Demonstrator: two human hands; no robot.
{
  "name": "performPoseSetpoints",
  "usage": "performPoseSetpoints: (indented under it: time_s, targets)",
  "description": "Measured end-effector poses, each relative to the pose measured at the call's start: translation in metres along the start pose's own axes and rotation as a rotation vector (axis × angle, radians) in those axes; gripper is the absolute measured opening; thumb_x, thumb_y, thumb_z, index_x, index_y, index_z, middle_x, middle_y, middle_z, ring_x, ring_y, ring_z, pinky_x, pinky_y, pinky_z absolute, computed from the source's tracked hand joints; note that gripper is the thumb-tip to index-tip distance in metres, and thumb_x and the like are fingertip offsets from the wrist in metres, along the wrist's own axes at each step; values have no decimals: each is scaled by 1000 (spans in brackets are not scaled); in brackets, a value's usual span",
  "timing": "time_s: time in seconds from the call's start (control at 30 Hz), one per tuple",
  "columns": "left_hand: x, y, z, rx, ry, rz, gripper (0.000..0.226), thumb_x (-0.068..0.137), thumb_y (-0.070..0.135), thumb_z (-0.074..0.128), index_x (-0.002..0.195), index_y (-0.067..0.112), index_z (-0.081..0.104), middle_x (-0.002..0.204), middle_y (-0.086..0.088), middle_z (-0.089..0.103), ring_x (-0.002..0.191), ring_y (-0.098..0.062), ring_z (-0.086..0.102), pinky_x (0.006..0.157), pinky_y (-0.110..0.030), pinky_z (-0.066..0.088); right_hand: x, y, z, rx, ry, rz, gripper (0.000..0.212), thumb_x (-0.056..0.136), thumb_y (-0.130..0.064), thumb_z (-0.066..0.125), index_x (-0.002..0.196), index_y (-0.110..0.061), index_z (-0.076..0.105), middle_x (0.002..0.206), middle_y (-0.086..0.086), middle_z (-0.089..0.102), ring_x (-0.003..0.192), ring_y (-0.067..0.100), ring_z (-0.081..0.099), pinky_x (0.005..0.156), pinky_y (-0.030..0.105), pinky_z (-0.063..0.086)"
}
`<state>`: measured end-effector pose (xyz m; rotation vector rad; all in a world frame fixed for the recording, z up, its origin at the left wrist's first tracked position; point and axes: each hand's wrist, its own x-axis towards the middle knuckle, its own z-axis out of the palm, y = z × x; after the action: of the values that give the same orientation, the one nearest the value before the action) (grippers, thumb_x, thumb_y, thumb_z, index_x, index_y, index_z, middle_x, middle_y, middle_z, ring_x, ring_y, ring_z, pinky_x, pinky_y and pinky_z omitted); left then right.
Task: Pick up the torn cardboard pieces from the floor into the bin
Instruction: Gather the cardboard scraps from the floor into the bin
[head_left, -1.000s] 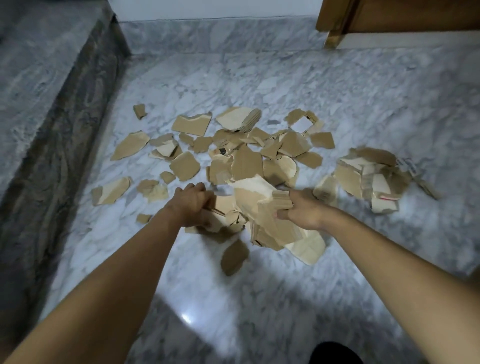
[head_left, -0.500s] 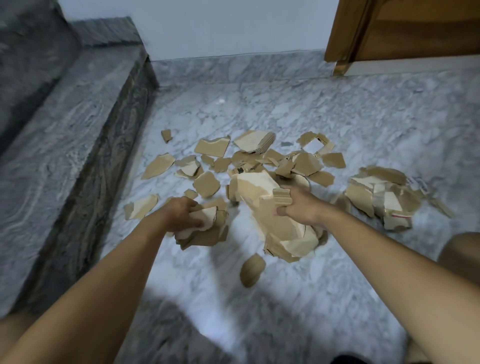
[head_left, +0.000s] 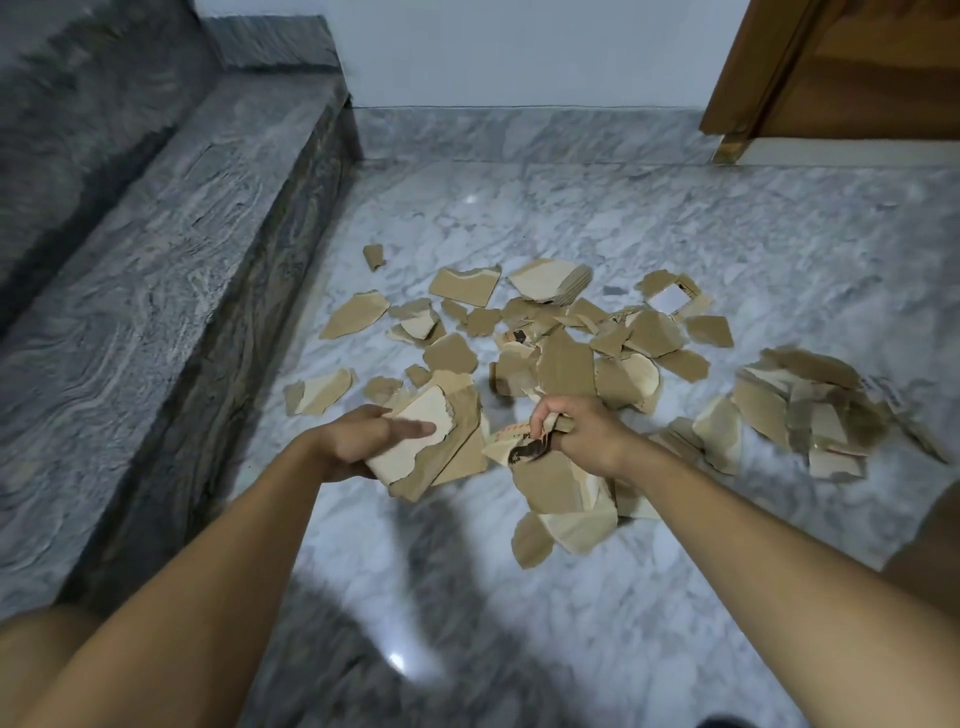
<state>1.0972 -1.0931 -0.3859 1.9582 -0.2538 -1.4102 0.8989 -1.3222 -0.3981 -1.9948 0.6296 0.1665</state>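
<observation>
Several torn brown cardboard pieces (head_left: 566, 364) lie scattered on the marble floor (head_left: 571, 597) ahead of me. My left hand (head_left: 358, 441) grips a stack of cardboard pieces (head_left: 436, 447) lifted off the floor, thumb on top. My right hand (head_left: 582, 431) holds a bunch of larger cardboard pieces (head_left: 561, 493) that hang down from its curled fingers. A separate heap of pieces (head_left: 810, 415) lies to the right. No bin is in view.
A raised grey marble step (head_left: 156, 291) runs along the left side. A white wall with a marble skirting closes the back. A brown wooden door (head_left: 841, 67) stands at the back right. My knee (head_left: 935, 545) shows at the right edge.
Both hands have lifted their handfuls of cardboard off the floor and drawn them nearer together. The camera has tilted up, showing more wall and step.
</observation>
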Motion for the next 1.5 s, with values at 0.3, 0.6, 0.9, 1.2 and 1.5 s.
performPoseSetpoints:
  time_s: [0.3, 0.6, 0.9, 1.2, 1.5]
  targets:
    - [4, -5, 3, -273, -203, 32, 73, 62, 44, 88, 123, 10, 67, 117, -16, 68, 100, -30, 63, 87, -39, 49, 3, -6, -10, -83, -115, 8, 47, 84, 15, 53, 65, -27, 65, 91, -8, 66, 95, 12, 60, 81, 25, 48]
    - [23, 12, 45, -422, -222, 123, 28, 80, 20, 79, 102, 7, 69, 89, -10, 73, 69, -20, 69, 57, -25, 57, 10, -26, 5, 574, 6, 227, 53, 92, -3, 62, 138, -20, 40, 121, 5, 60, 103, 18, 61, 85, 35, 55]
    - [30, 20, 54, -471, -253, 125, 35, 75, 20, 75, 107, 7, 69, 97, -13, 71, 72, -21, 69, 60, -26, 59, -3, -16, -7, 813, -230, 445, 55, 89, -62, 43, 103, -18, 72, 101, 10, 73, 88, 28, 70, 82, 38, 54]
    - [28, 11, 56, -420, -320, 61, 42, 71, 23, 81, 109, 7, 70, 98, -11, 72, 76, -21, 70, 64, -28, 57, -14, 0, -7, 835, -301, 426, 48, 89, -41, 72, 129, -15, 66, 124, 12, 71, 116, 31, 67, 105, 55, 47]
    - [23, -3, -27, 171, 81, -6, 61, 69, 33, 86, 118, 6, 64, 99, -15, 72, 78, -31, 69, 60, -34, 55, -25, 15, -12, -387, -452, 344, 83, 82, -50, 75, 151, -20, 39, 149, -7, 47, 136, 22, 46, 109, 34, 40]
